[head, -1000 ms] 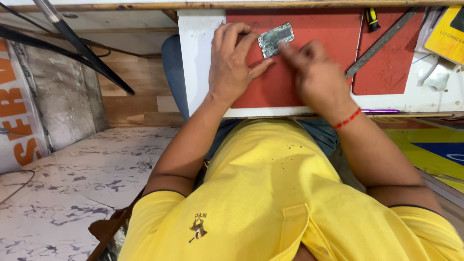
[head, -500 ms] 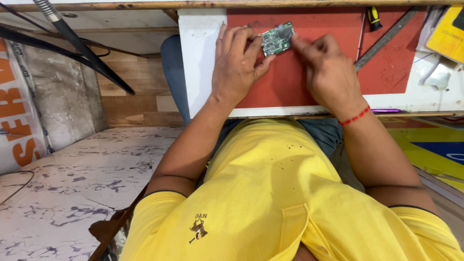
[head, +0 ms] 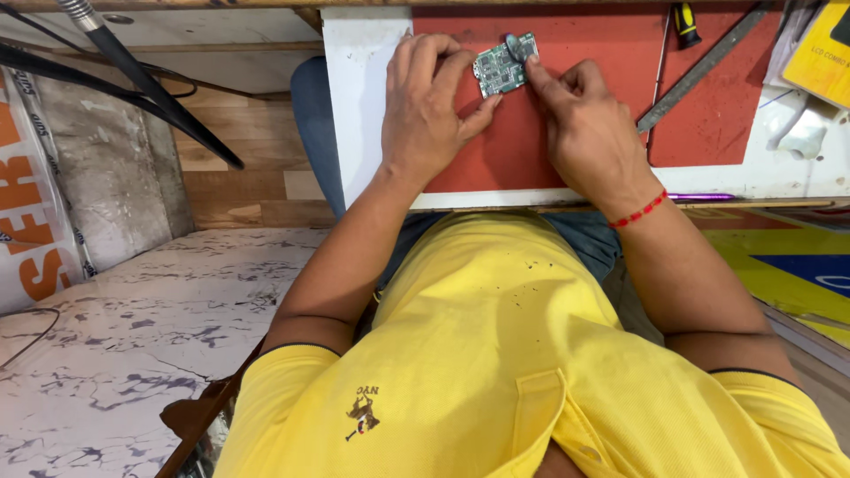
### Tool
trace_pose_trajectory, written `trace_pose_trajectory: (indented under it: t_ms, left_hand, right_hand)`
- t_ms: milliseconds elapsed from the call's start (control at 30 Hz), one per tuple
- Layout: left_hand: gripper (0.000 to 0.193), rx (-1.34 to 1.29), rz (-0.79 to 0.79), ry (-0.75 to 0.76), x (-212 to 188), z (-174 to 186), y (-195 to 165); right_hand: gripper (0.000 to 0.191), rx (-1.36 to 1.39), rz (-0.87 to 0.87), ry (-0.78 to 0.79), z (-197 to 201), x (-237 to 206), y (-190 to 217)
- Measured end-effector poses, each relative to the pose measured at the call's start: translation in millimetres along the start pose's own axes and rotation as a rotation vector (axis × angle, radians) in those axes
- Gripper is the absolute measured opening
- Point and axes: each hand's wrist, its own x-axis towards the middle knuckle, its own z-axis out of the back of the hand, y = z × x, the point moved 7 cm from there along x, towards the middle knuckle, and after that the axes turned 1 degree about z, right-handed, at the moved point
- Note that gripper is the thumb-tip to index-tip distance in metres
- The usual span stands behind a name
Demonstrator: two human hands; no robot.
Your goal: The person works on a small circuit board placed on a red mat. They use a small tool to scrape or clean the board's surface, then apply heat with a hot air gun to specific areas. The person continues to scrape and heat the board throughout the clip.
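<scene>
Here, near the top centre of the frame, the left hand [head: 425,111] grips a small green circuit board [head: 503,69] by its edge over the red mat [head: 708,124], while the right hand [head: 589,133] presses a fingertip on the board's upper right corner. The work seems mid-inspection or fitting; any next move would call for a steady pinch and fine fingertip control.

Even, bright, diffuse lighting — no harsh glare. Soft shadows lie under both forearms and beneath the bench edge. Focus sharp at centre; straight edges bow toward the frame borders — wide-angle distortion. No motion blur.
</scene>
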Motion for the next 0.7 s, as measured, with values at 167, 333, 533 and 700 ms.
trace_pose_trajectory:
  t_ms: [167, 333, 533, 700]
  left_hand:
    - [0.051, 0.014, -0.015, -0.008, -2, 1, 1]
    - [0.052, 0.0, -0.015, 0.016, 1, 1, 0]
    - [0.052, 0.002, -0.01, 0.008, 1, 1, 1]
    - [0.052, 0.019, -0.027, -0.009, 2, 2, 1]
  right_hand:
    - [0.051, 0.037, -0.039, 0.008, -8, 0, 6]
    - [0.053, 0.045, -0.041, 0.024, -16, 1, 9]
    - [0.049, 0.126, 0.053, -0.022, -11, 5, 13]
    - [0.04, 0.047, -0.066, -0.05, 8, 5, 3]
